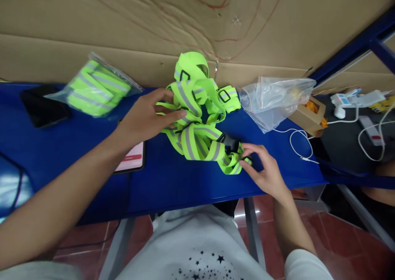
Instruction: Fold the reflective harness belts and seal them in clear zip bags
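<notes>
A tangle of neon-green reflective straps (pixel 197 115) with grey stripes and black buckles lies on the blue table (pixel 173 181). My left hand (pixel 148 117) rests on the left side of the pile, fingers stretched over a strap. My right hand (pixel 265 169) pinches the strap end by a black buckle (pixel 230 142) at the pile's lower right.
A bagged folded reflective strap set (pixel 95 86) lies at the left, next to a black phone (pixel 41 105). A phone or tablet with a pink screen (pixel 132 158) sits under my left wrist. An empty plastic bag (pixel 274 97), a small cardboard box (pixel 311 115) and white cables (pixel 298 142) are right. Cardboard wall behind.
</notes>
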The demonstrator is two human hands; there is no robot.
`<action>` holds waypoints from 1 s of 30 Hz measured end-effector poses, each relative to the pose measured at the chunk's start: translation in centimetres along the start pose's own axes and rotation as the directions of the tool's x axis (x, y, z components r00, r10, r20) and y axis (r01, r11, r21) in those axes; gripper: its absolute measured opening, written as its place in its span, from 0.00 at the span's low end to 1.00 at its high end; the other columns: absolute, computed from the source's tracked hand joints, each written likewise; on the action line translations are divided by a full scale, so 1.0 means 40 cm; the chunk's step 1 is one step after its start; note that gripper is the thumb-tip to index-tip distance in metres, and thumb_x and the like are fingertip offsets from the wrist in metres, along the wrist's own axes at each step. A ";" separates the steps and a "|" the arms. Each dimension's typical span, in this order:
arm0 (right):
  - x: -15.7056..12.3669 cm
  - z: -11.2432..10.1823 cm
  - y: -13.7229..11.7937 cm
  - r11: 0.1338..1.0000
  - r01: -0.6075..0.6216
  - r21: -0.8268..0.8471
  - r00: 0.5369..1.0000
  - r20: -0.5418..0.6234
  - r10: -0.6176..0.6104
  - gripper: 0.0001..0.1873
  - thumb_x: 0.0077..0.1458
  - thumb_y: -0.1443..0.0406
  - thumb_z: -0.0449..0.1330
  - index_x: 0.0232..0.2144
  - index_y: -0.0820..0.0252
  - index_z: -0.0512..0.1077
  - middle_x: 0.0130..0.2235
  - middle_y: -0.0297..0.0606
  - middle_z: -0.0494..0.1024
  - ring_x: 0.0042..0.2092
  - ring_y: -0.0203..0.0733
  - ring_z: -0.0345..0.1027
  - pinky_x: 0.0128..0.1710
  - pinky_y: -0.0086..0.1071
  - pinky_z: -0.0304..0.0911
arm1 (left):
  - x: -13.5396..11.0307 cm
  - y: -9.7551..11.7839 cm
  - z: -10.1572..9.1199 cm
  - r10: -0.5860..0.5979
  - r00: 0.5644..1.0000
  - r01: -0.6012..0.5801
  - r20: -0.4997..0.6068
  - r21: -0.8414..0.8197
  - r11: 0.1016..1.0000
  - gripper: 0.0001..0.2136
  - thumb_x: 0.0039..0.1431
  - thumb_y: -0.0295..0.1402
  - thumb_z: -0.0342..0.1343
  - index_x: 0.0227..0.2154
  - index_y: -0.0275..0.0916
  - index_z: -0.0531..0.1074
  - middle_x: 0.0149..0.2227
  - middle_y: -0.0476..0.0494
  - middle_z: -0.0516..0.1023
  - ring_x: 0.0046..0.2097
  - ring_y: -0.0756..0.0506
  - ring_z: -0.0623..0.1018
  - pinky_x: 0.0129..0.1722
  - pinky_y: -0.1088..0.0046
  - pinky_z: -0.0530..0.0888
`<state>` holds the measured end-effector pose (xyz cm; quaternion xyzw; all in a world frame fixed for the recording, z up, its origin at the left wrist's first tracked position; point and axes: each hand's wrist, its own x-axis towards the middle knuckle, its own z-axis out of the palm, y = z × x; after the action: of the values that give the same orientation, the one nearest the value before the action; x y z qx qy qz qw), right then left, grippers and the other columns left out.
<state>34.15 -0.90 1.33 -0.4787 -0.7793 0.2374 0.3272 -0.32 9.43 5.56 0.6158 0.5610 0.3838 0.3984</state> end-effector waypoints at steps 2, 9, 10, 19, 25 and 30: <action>0.004 0.002 -0.008 0.999 0.029 -0.016 0.998 0.054 -0.028 0.17 0.67 0.64 0.64 0.57 0.49 0.72 0.40 0.34 0.79 0.44 0.43 0.74 0.50 0.41 0.66 | -0.032 0.012 -0.005 0.039 0.995 -0.025 -0.087 0.155 0.988 0.26 0.55 0.50 0.71 0.50 0.43 0.73 0.52 0.43 0.79 0.37 0.45 0.81 0.30 0.69 0.79; 0.044 0.036 -0.022 0.960 -0.122 -0.251 0.992 -0.002 0.125 0.26 0.66 0.58 0.63 0.63 0.55 0.67 0.58 0.50 0.76 0.58 0.60 0.71 0.54 0.53 0.68 | -0.120 0.071 0.143 0.599 0.723 -0.676 0.345 0.531 0.510 0.08 0.71 0.25 0.51 0.45 0.43 0.73 0.45 0.44 0.80 0.47 0.41 0.81 0.46 0.62 0.77; 0.047 0.046 -0.016 0.954 -0.121 -0.276 0.989 0.043 0.138 0.29 0.65 0.58 0.64 0.65 0.55 0.65 0.60 0.51 0.74 0.60 0.62 0.70 0.56 0.56 0.67 | -0.115 0.076 0.173 0.589 0.660 -0.741 0.467 0.531 0.410 0.10 0.70 0.23 0.51 0.45 0.41 0.75 0.45 0.43 0.80 0.48 0.41 0.81 0.47 0.62 0.76; 0.036 0.111 0.015 0.978 -0.112 -0.177 0.991 0.047 0.122 0.31 0.64 0.62 0.62 0.66 0.61 0.61 0.61 0.54 0.70 0.62 0.60 0.64 0.63 0.58 0.63 | -0.030 0.074 0.302 0.235 0.707 -0.702 0.667 0.622 0.347 0.13 0.66 0.36 0.63 0.45 0.30 0.78 0.46 0.32 0.80 0.51 0.33 0.80 0.47 0.58 0.74; 0.029 0.086 -0.001 0.985 -0.153 -0.077 0.986 0.058 0.158 0.40 0.69 0.52 0.60 0.74 0.56 0.49 0.69 0.56 0.63 0.70 0.59 0.58 0.69 0.61 0.59 | -0.029 0.064 0.283 0.321 0.645 -0.763 0.694 0.560 0.322 0.12 0.65 0.35 0.64 0.46 0.33 0.75 0.45 0.36 0.80 0.48 0.34 0.81 0.47 0.58 0.72; 0.042 0.040 -0.034 0.998 -0.067 -0.001 0.984 0.167 0.066 0.37 0.67 0.52 0.63 0.71 0.50 0.56 0.69 0.47 0.67 0.70 0.56 0.61 0.70 0.58 0.61 | -0.066 0.086 0.236 0.477 0.605 -0.787 0.637 0.568 0.239 0.06 0.66 0.23 0.55 0.43 0.37 0.72 0.40 0.42 0.79 0.40 0.39 0.81 0.46 0.59 0.72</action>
<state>31.62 -0.07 1.66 -0.4820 -0.7870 0.2894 0.2540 9.47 6.05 4.99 0.9520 0.2876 0.0970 -0.0399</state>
